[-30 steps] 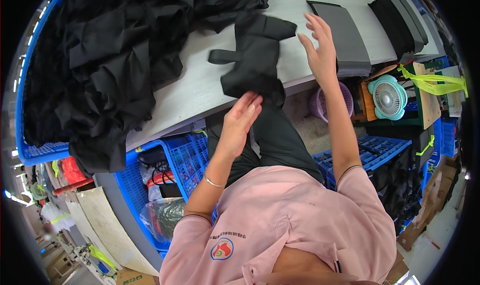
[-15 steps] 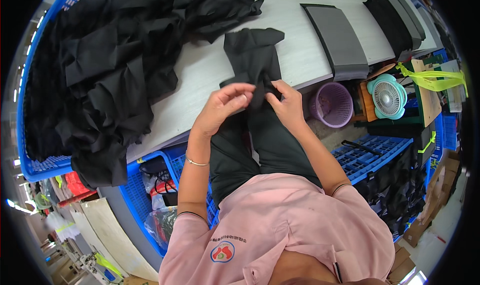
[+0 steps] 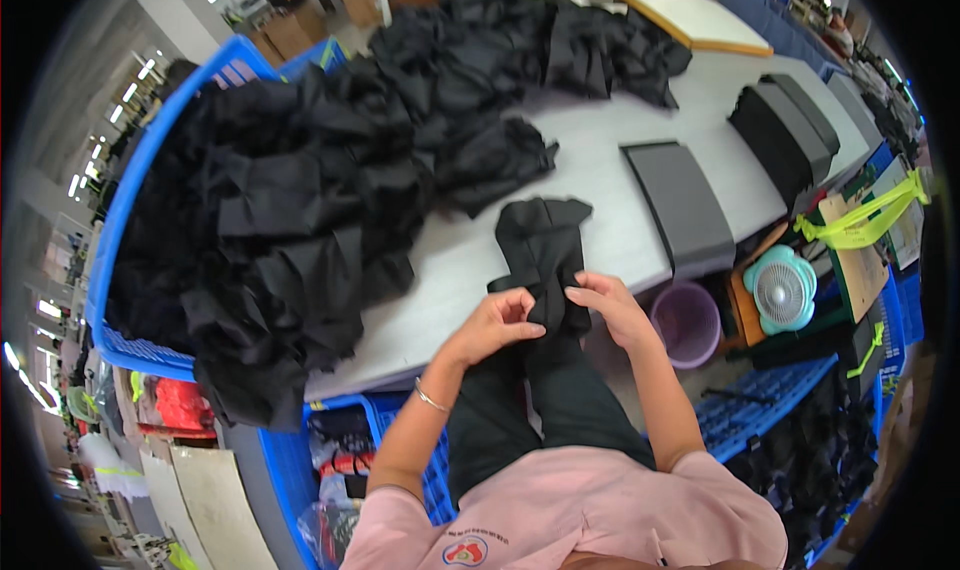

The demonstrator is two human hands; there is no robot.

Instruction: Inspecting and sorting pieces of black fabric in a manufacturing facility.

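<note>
A piece of black cloth point(image 3: 540, 240) lies over the front edge of the pale table, its lower end hanging near my lap. My left hand point(image 3: 492, 327) is at the cloth's lower left side, thumb and fingers closed on a fold. On the opposite side, my right hand point(image 3: 615, 308) pinches the cloth's right edge between thumb and forefinger. The fingertips are partly lost against the dark fabric. Beyond and to the left spreads a large heap of black cloth pieces point(image 3: 300, 200), spilling out of a blue plastic basket point(image 3: 140, 210).
On the table point(image 3: 450, 270), a grey-and-black stack of flat pieces point(image 3: 685, 210) lies to the right, with another dark stack point(image 3: 785, 135) beyond it. Below the right edge are a purple bin point(image 3: 687, 322) and a turquoise fan point(image 3: 780, 290). Blue crates point(image 3: 760, 405) flank my legs.
The view has tipped upward, showing more of the far table and room. My left hand has come in onto the cloth, its thumb now against it. My right hand stays at the right edge.
</note>
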